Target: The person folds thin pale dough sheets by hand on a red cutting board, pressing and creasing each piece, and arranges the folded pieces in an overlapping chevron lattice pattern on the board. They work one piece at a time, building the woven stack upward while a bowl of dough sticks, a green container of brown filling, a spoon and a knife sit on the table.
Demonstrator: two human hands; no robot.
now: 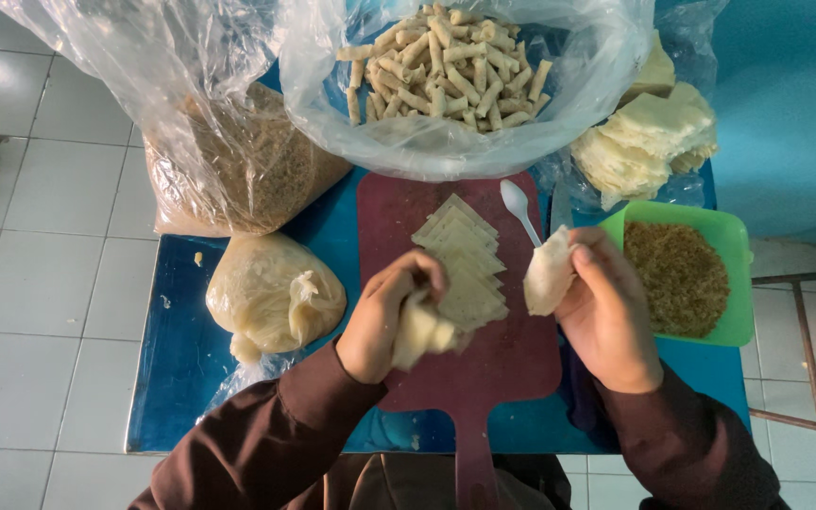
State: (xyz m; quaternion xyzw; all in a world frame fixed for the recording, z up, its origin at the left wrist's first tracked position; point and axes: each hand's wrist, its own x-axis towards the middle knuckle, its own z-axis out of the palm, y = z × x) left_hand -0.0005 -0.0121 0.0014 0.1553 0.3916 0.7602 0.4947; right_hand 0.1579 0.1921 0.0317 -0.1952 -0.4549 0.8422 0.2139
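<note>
The left hand is closed around a pale, crumpled wrapper sheet, just over the dark red cutting board. The right hand pinches another pale sheet between thumb and fingers, beside the stack of square wrappers lying on the board. A white spoon lies near the top of the board. On the blue tabletop, a clear bag of rolled sticks stands at the far side, a bag of brown crumbs at the far left, a tied bag of pale dough below it. A green square tray of brown filling sits at the right.
</note>
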